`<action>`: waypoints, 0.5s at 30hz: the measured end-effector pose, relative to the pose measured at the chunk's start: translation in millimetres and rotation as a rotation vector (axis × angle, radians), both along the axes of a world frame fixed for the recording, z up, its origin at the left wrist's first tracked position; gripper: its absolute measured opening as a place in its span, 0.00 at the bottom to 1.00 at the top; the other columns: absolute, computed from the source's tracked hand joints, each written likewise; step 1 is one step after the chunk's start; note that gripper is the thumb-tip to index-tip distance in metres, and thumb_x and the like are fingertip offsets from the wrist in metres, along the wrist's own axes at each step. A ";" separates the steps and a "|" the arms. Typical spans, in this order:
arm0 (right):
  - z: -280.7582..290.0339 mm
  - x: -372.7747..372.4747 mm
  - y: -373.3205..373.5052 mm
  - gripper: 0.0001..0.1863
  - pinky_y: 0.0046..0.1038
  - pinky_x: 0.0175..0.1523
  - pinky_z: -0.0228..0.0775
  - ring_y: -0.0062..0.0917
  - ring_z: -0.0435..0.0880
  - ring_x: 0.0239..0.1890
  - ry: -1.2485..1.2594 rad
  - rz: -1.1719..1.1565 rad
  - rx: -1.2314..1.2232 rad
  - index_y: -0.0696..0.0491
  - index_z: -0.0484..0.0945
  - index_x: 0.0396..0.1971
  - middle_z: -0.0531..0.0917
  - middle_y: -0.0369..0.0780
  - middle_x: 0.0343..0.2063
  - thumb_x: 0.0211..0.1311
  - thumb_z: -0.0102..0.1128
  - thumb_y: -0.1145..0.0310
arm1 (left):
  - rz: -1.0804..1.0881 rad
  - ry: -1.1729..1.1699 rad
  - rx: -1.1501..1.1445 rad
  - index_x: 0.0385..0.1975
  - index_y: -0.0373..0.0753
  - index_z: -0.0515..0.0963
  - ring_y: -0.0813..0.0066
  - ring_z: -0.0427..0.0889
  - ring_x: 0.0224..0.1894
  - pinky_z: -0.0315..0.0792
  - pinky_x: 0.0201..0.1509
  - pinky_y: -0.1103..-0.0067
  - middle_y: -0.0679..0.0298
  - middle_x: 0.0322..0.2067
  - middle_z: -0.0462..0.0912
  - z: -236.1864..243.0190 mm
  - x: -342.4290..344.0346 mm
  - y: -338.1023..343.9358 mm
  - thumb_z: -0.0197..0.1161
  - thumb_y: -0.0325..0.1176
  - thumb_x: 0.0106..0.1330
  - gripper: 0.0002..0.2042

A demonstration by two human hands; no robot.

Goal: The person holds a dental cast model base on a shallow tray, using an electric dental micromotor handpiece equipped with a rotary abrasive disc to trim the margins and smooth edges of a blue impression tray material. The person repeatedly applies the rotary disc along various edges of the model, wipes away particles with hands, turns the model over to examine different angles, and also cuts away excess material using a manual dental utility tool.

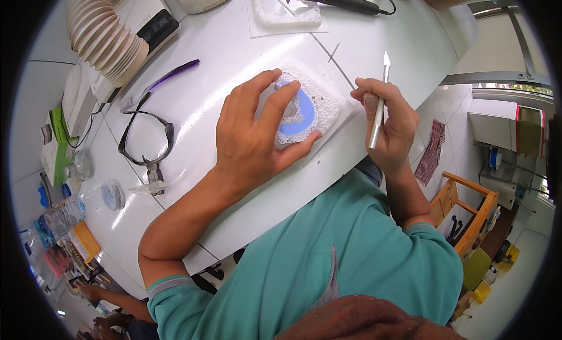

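My left hand (249, 132) spans a white, bumpy-surfaced block (329, 108), its thumb on the near edge and its fingers along the left and far side, gripping it against the table. A smooth blue horseshoe-shaped piece (303, 123) is set in the block's top, with a greyish middle partly covered by my fingers. To the right of the block, my right hand (393, 120) is closed around a silver craft knife (384, 76). The knife's blade points up and away, apart from the block.
A black rotary handpiece (345, 2) with a disc lies across another white block (266, 15) at the far side. Thin metal rods (333, 53) lie beyond my block. Black-framed glasses (167, 142) and a ribbed hose (108, 38) are at left. Another person's arm (120, 302) shows lower left.
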State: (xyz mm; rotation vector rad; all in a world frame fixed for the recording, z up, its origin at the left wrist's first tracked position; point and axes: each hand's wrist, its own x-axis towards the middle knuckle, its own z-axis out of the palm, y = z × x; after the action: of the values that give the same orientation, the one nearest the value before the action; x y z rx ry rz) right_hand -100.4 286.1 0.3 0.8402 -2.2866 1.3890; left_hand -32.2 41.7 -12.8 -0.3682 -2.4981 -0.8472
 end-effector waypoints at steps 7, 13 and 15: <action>2.5 -48.3 13.0 0.23 0.38 0.43 0.75 0.39 0.82 0.36 0.065 0.090 0.423 0.55 0.85 0.52 0.79 0.44 0.34 0.58 0.56 0.88 | -0.031 0.016 0.012 0.67 0.38 0.78 0.48 0.82 0.64 0.82 0.61 0.62 0.45 0.67 0.78 2.1 -1.2 -6.1 0.88 0.39 0.52 0.40; -9.4 -68.6 7.1 0.30 0.36 0.48 0.71 0.37 0.78 0.39 0.243 0.018 0.651 0.54 0.85 0.62 0.77 0.42 0.37 0.56 0.61 0.83 | -0.015 0.011 -0.006 0.69 0.38 0.75 0.50 0.80 0.67 0.74 0.69 0.62 0.46 0.70 0.77 5.9 -1.8 -7.9 0.87 0.38 0.53 0.41; -9.8 -70.5 5.4 0.37 0.35 0.51 0.70 0.36 0.77 0.43 0.249 0.003 0.742 0.55 0.81 0.70 0.77 0.42 0.39 0.55 0.60 0.82 | -0.026 0.039 0.008 0.70 0.38 0.73 0.50 0.80 0.68 0.72 0.70 0.62 0.46 0.70 0.78 4.9 -2.9 -8.5 0.87 0.38 0.54 0.42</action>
State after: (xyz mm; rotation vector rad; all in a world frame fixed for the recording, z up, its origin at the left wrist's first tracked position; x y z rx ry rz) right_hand -170.9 291.5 -9.4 1.1362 -2.5889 0.3600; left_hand -35.2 33.2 -7.9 -0.4107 -2.4587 -0.8521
